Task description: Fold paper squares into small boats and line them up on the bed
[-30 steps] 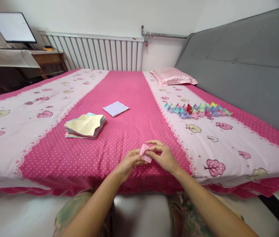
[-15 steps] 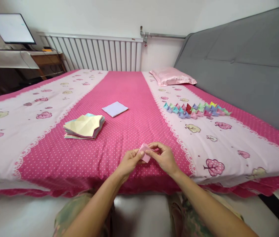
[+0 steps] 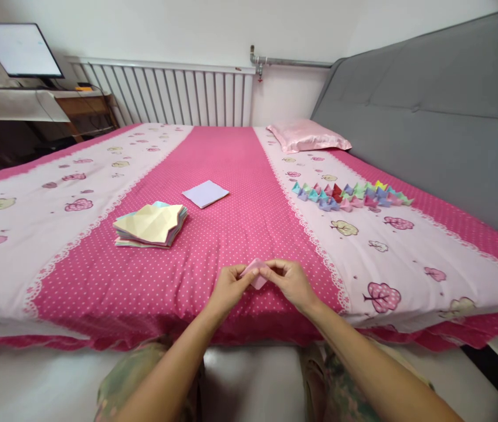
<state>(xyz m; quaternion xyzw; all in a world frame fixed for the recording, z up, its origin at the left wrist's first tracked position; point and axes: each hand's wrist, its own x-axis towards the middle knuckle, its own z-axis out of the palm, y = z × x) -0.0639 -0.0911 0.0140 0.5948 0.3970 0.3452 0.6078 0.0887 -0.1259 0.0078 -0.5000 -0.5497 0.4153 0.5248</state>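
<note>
Both hands, left hand (image 3: 227, 287) and right hand (image 3: 290, 280), pinch the pink paper piece (image 3: 255, 273) between fingertips, steadying its fold over the bed (image 3: 231, 176).

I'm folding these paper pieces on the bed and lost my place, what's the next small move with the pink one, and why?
Probably press the fold flat. Both the left hand and right hand pinch the small pink folded paper between them just above the bed edge, and it looks less finished than the colourful folded pieces lined up to the right.
</note>
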